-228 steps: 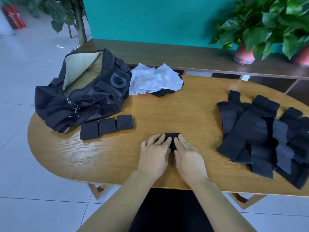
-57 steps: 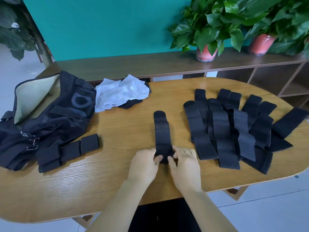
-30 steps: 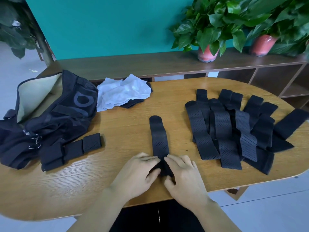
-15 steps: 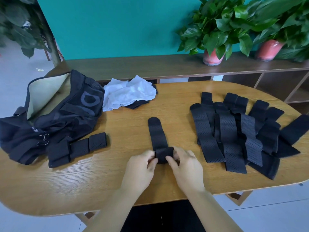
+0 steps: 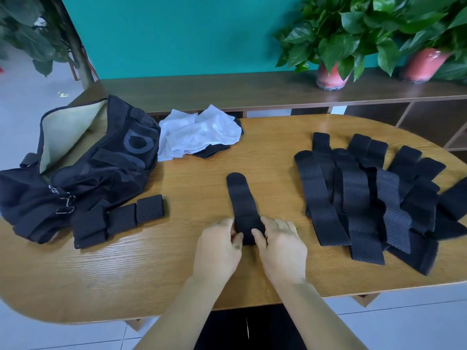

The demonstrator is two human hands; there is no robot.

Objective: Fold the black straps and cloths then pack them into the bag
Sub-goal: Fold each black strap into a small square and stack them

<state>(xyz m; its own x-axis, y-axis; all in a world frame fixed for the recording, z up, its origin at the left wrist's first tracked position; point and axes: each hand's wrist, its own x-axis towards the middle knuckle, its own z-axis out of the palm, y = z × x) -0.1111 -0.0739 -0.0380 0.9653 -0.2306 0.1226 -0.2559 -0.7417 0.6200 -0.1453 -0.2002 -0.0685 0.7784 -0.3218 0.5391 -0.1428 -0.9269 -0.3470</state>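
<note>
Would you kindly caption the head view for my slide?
Both hands, left hand and right hand, roll a black strap on the wooden table.

One head cam, wide-angle, looked fwd and down from above the table's near edge, close over both hands; no 2nd view.

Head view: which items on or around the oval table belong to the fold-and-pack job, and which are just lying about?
Job:
- black perforated strap, pinched by left hand and right hand
- pile of unfolded black straps
- folded black strap bundles
- open black duffel bag
- white and black cloths

Lying about:
- potted green plants
- wooden shelf unit
- oval wooden table, work surface only
</note>
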